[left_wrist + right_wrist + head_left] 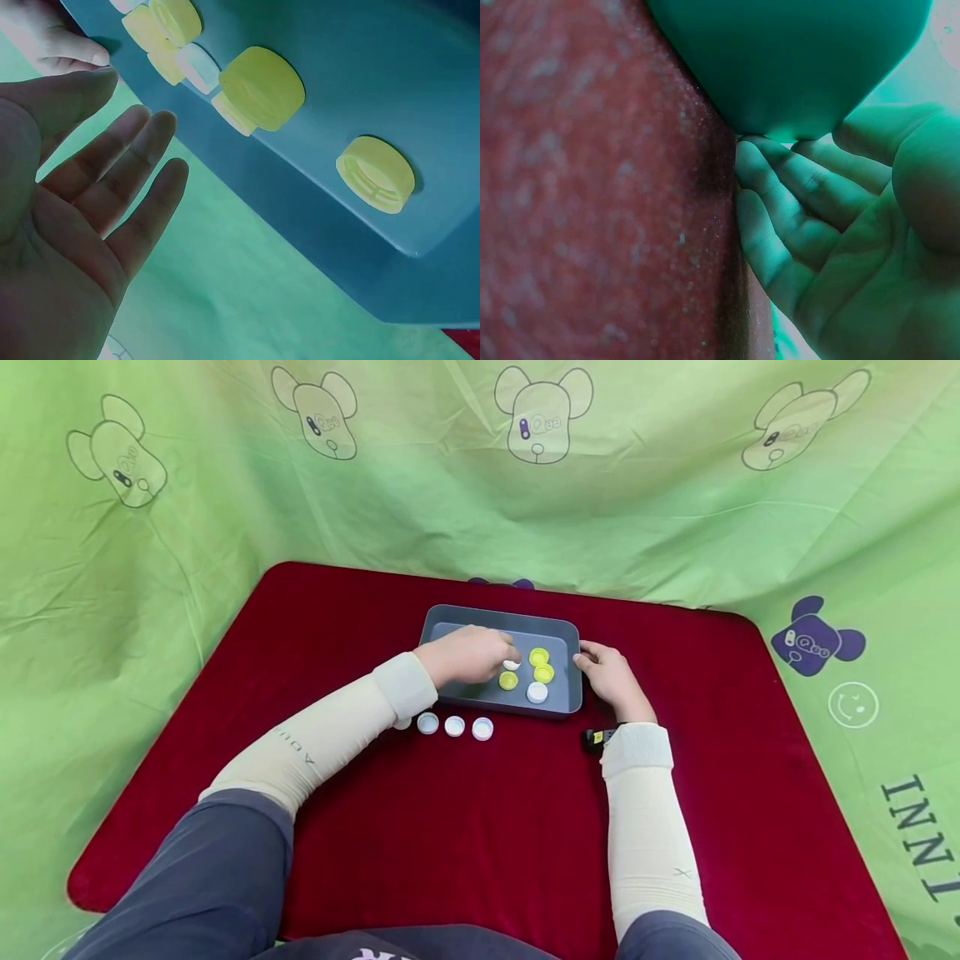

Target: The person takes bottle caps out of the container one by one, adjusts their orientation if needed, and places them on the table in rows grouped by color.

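A shallow grey-blue tray (480, 702) lies on the table with yellow and white bottle caps inside. My left hand (474, 654) reaches over it, near a white cap (512, 666). In the left wrist view, the left hand's (82, 172) thumb and fingers are spread apart with nothing between them. Beyond them are a large-looking yellow cap (262, 88) and a lone yellow cap (376, 174). At the tray's right end, my right hand (611, 675) holds the wall, thumb at the rim. The right wrist view shows its fingers (810, 187) bent against the tray's lower edge.
Several white caps (454, 726) stand in a row on the red tablecloth (450, 827) in front of the tray. Beside the right wrist is a small black device (596, 739) with a yellow mark. Green printed cloth (435, 485) hangs behind the table.
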The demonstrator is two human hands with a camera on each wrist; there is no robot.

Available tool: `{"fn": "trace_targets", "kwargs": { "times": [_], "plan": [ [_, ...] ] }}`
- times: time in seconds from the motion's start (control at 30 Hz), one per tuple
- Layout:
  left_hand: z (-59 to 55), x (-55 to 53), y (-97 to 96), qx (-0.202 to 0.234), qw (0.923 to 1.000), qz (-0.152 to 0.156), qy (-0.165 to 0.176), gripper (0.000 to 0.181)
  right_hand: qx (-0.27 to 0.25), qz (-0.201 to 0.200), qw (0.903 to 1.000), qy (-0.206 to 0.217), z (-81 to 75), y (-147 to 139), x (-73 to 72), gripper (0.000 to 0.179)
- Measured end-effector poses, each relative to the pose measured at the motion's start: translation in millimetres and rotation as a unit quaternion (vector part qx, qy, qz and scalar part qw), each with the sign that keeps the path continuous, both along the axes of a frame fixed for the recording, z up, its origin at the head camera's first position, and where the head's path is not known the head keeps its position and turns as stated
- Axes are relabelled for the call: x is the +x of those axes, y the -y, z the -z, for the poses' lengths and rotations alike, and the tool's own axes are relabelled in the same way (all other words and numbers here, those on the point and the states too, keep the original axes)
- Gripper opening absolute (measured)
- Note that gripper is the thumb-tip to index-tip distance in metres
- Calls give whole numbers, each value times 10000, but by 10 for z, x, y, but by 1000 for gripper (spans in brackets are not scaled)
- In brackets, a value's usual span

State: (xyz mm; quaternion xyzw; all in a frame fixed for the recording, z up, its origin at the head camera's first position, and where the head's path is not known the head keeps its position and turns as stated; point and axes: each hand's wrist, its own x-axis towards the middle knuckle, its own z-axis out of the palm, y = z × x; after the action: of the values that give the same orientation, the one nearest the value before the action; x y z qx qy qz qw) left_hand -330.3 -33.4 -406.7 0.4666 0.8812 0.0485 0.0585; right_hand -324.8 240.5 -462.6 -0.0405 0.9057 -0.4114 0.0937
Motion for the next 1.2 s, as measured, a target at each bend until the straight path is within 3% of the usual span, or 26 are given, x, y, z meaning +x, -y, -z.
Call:
{"fn": "trace_targets", "kwargs": {
  "times": [0.57, 1.2],
  "plan": [
    [-57, -117, -103, -209, 9990, -169, 371, 34, -24, 54, 10000, 31, 12, 4, -6, 49],
    [44, -288, -221, -572, 9965, -270, 550, 38, -18, -2, 10000, -77, 15, -12, -11, 48]
  ]
}}
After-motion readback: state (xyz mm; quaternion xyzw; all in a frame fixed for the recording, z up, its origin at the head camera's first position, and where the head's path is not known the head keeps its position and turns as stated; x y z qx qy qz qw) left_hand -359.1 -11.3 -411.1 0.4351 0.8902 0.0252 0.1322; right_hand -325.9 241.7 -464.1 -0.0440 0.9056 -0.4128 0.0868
